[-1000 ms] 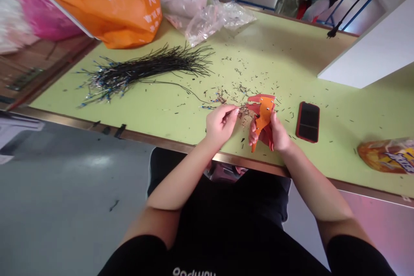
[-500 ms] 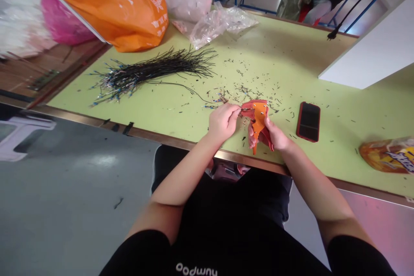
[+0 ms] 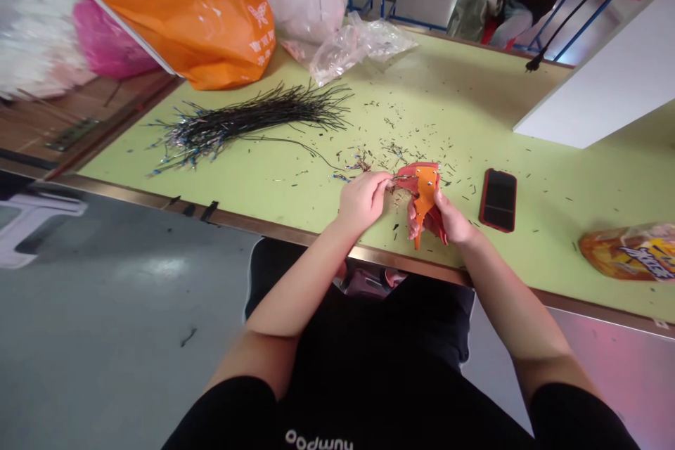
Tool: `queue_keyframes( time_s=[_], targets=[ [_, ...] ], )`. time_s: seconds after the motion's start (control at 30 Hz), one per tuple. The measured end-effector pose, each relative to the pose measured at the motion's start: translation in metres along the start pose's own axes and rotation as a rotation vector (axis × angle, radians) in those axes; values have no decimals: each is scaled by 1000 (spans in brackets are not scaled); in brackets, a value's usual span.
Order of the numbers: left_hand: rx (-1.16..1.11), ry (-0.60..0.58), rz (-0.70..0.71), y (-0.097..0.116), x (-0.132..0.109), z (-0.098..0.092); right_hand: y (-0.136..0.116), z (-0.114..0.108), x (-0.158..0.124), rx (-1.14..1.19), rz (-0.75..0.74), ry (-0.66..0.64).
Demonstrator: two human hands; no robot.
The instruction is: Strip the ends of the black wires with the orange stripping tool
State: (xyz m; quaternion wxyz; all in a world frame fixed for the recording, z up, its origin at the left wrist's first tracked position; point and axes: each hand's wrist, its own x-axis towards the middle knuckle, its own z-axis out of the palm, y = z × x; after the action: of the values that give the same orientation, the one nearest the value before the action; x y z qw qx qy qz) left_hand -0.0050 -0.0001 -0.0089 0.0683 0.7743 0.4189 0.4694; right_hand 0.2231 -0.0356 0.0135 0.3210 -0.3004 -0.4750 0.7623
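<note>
Pale green tabletop (image 3: 469,98), smooth, edged with a brownish metal strip (image 3: 264,226). Just over its near side, in front of the torso, an orange-and-red hand tool (image 3: 426,186): flat, hard-looking plates dotted with shiny rivets, long axis running from the near edge away from the body, leaning slightly right at the top, handles toward the lap, red nose pointing left. Right hand (image 3: 452,219) wrapped firmly around those handles; left hand (image 3: 363,202) pinching a thin dark wire (image 3: 399,178) at the nose, bite of the jaws too small to tell. Around and beyond, short dark clippings (image 3: 393,151), scattered like stubble. Farther left, a long sheaf of black wires (image 3: 264,111), bristly, blue-flecked at the left end. To the right, a slim rectangular phone (image 3: 498,200) with red rim, then an amber container (image 3: 627,253), rounded and glossy. Behind, crinkled clear plastic (image 3: 363,46) beside a slumped orange bag (image 3: 211,28).
</note>
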Motion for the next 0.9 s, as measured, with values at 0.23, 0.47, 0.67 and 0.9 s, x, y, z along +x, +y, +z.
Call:
queue_keyframes(
  time_s=[0.23, 0.47, 0.67, 0.9],
  targets=[
    [-90, 34, -3, 2, 0, 0, 1, 0, 0, 8, -22, 7],
    [-270, 84, -122, 5, -5, 7, 0, 5, 0, 11, -38, 41],
    [-225, 55, -41, 5, -1, 5, 0, 7, -2, -2, -23, 45],
    [-79, 20, 24, 5, 0, 0, 2, 5, -1, -41, 3, 47]
  ],
)
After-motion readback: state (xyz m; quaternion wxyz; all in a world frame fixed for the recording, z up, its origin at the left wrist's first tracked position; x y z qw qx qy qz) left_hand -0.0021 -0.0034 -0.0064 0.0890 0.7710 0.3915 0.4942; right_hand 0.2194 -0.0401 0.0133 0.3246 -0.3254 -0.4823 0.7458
